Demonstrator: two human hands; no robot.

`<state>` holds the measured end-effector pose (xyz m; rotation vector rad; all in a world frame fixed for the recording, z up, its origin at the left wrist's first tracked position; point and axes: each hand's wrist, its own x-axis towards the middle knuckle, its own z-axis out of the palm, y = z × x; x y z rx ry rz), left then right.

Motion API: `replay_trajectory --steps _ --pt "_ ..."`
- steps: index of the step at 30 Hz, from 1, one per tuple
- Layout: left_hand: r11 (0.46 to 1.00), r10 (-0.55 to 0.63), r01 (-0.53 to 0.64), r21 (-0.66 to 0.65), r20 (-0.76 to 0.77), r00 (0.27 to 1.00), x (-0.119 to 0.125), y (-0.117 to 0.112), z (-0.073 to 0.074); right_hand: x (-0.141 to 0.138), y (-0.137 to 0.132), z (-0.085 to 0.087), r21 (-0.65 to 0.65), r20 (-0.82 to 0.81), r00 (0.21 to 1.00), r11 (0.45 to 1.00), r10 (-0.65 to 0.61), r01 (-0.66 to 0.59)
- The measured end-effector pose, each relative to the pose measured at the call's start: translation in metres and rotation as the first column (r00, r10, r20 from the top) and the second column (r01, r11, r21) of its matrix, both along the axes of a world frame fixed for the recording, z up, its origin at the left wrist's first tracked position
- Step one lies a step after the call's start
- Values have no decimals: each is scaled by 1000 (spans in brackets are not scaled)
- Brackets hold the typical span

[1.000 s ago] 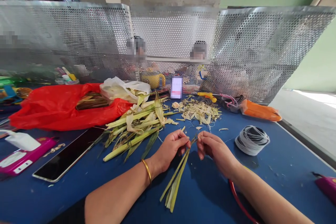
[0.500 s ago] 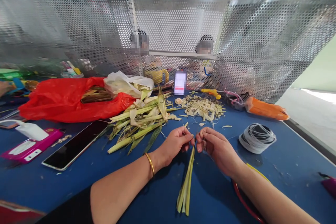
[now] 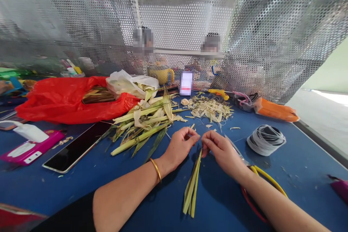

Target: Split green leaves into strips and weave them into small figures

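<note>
A narrow bundle of green-yellow corn husk strips (image 3: pixel 193 192) hangs fanned out toward me, its gathered top at the fingers of my right hand (image 3: pixel 219 149). That hand is closed on the top end, with its fingertips partly hidden. My left hand (image 3: pixel 182 145) is just to the left, thumb and fingers pinched together; what they hold is too small to make out. A gold bangle (image 3: pixel 156 170) circles the left wrist. Partly under my right forearm lie scissors (image 3: pixel 246 162) with yellow and red handles.
Behind my hands lie piled husks (image 3: pixel 145 123) and husk scraps (image 3: pixel 210 108). A thread spool (image 3: pixel 266 139) and orange packet (image 3: pixel 276 110) stand right. Left are a dark phone (image 3: pixel 78 146), pink power bank (image 3: pixel 45 145) and red bag (image 3: pixel 59 101). A perforated metal screen (image 3: pixel 179 18) stands behind, people beyond.
My hands have parted slightly at the fingertips, the left drawing a little away from the bundle's top. My right forearm has shifted, and more of the scissors now shows.
</note>
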<state>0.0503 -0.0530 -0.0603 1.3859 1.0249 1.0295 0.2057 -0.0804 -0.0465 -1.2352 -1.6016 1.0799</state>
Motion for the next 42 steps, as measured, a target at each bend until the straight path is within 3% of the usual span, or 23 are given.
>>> replay_trajectory --steps 4,8,10,12,14,16,18,19,28,32,37,40,42 --pt "952 31 19 305 -158 987 -2 -3 3 -3 -3 -2 -60 -72 992 992 102 -106" --pt "929 81 -9 369 -181 980 -3 -5 2 -3 -1 -4 -121 -135 985 985 105 -122" --pt "955 92 -47 293 -141 986 -1 -6 1 -1 1 -4 -118 -177 984 992 14 -35" --pt "991 59 -50 127 -72 996 1 -8 1 2 3 -2 -89 -215 974 995 -70 52" --pt "988 -93 96 -117 29 995 4 -12 2 4 4 -1 -55 -238 963 992 -123 113" --pt "890 -269 316 -327 182 946 7 -16 4 5 4 0 -28 -239 961 990 -139 137" --pt "789 -324 438 -431 315 892 7 -18 6 5 2 1 -7 -239 962 991 -133 136" --pt "767 -316 456 -452 352 881 7 -18 7 5 2 2 5 -238 963 992 -124 128" --pt "781 -197 353 -515 333 922 -3 -6 11 5 1 3 148 -124 986 981 -110 128" --pt "782 -140 342 -520 388 911 -5 -4 14 6 -4 1 253 82 995 967 -53 30" --pt "823 -57 262 -504 385 921 -4 -5 15 4 -10 0 430 436 900 875 14 -222" --pt "849 -10 176 -498 317 948 -4 -4 15 2 -13 12 354 563 818 860 117 -367" --pt "884 26 105 -455 273 962 -5 -1 16 5 -19 24 239 630 761 893 157 -382"
